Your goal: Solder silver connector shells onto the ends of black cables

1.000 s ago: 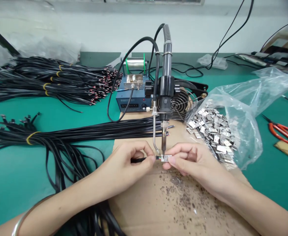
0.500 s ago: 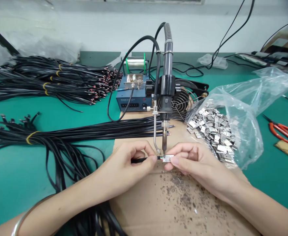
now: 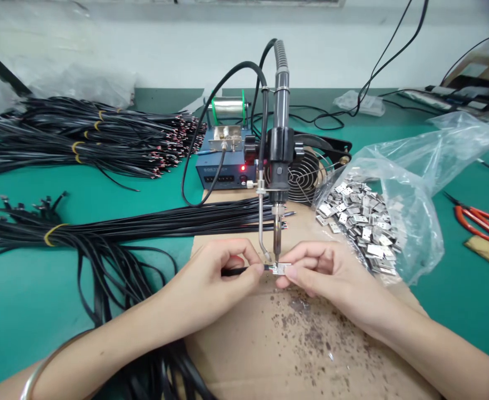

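Observation:
My left hand (image 3: 231,272) pinches a black cable (image 3: 236,271) close to its stripped end. In my right hand (image 3: 317,269), thumb and fingers grip a small silver USB connector (image 3: 284,269) by its right part. Cable end and connector meet under the tip of an upright soldering iron (image 3: 277,233) clamped in a stand. A bent metal feed tube (image 3: 262,225) ends just left of that tip. Fine wires at the joint are too small to tell apart.
A blue solder feeder (image 3: 223,166) with a solder spool (image 3: 229,106) stands behind. Bundled black cables (image 3: 165,222) lie left. At right are a plastic bag of loose connectors (image 3: 365,222) and red-handled pliers (image 3: 482,222). Spotted cardboard (image 3: 269,344) covers the front.
The feeder's red light now glows brighter. The connector and cable end have shifted very slightly against the iron's tip; both hands keep their grip. The whole view has drifted a little.

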`<state>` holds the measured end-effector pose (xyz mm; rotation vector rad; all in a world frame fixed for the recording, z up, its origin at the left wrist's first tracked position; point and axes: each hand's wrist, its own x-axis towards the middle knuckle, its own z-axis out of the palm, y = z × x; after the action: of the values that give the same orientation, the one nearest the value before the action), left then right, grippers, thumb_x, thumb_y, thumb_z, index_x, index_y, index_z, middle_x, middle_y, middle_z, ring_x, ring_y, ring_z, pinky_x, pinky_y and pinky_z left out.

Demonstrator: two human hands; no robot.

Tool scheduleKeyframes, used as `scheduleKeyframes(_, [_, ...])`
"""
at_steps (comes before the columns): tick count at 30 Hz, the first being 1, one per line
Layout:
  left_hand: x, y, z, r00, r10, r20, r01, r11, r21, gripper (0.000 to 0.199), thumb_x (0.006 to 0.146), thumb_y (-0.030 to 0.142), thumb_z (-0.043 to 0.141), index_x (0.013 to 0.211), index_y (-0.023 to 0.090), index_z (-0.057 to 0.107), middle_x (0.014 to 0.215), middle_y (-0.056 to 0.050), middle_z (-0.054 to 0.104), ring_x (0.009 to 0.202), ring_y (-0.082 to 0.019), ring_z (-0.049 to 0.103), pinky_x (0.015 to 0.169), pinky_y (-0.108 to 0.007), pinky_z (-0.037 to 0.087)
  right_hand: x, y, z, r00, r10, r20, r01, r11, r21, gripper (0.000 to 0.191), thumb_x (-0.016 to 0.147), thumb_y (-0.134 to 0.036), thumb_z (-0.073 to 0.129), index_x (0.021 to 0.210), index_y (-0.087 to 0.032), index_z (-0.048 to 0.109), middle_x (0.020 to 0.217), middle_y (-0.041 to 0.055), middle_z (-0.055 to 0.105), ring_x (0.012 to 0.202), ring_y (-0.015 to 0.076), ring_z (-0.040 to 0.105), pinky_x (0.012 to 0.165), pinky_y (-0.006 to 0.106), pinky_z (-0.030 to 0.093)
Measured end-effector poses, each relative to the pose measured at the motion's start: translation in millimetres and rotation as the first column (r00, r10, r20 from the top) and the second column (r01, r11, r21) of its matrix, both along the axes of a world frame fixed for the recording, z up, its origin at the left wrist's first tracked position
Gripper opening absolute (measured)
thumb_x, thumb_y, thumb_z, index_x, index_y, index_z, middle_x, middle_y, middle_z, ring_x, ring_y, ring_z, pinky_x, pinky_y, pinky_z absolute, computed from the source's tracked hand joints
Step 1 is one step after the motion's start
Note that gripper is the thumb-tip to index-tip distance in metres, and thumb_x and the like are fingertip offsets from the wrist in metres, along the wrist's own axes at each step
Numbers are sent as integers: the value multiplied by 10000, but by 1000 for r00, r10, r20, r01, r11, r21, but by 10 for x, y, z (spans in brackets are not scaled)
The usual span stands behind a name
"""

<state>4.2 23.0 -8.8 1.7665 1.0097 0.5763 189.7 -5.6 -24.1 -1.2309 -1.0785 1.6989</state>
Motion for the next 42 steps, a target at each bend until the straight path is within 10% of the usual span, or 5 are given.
scheduleKeyframes(34, [-6,-30,52,988,-15,-156,10,999,-35,176,817,223,478,668,149,538,544,70,380,507,-79,331,472,-186,250,27,-1,-22,998,26,55,-27,1000,16,156,693,-292,754,745,-153,705,651,60,724,447,77,484,409,189,309])
scheduleKeyframes(42, [-72,-121,103,971,-118,-209,98,990,-102,218,858,284,453,728,165,579,576,47,490,540,-97,417,495,-182,317,144,-50,80,964,242,108,-238,970,-49,204,714,-307,733,823,-150,661,718,49,720,430,55,498,410,170,374])
